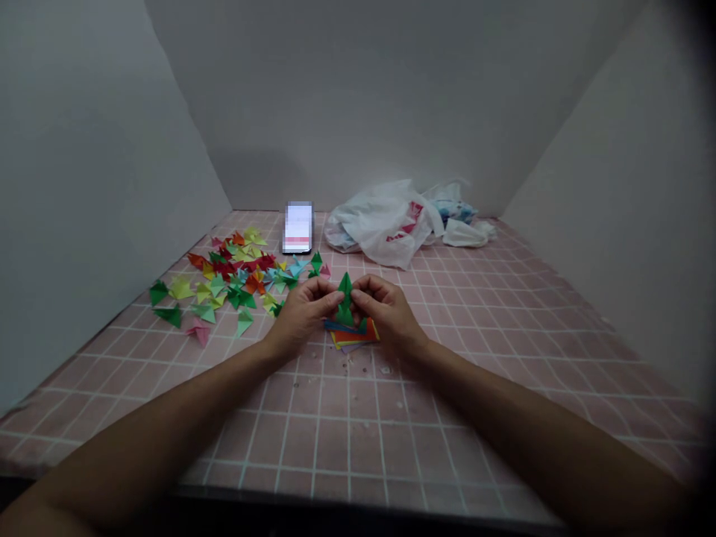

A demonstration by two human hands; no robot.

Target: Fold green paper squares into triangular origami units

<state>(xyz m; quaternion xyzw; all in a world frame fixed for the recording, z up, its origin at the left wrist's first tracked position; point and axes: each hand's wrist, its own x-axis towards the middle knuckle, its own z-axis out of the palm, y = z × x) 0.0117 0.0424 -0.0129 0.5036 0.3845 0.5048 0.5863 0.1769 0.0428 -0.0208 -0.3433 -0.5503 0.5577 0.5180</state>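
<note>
Between my two hands a green folded paper [345, 294] is held up, its pointed tip upward and a crease down the middle. My left hand [309, 307] pinches its left edge between thumb and fingers. On the opposite edge, the thumb and fingers of my right hand [385, 304] are closed in the same way. Just below lies a small stack of coloured paper sheets [355, 339], with orange, yellow and blue edges showing; my hands and the green paper cover part of it.
Many folded paper pieces [224, 276] in several colours spread over the left of the pink checked tablecloth [475, 328]. A lit phone [298, 227] stands behind them. A crumpled white plastic bag [385, 220] and more wrapping [462, 224] lie at the back. Pale walls enclose three sides.
</note>
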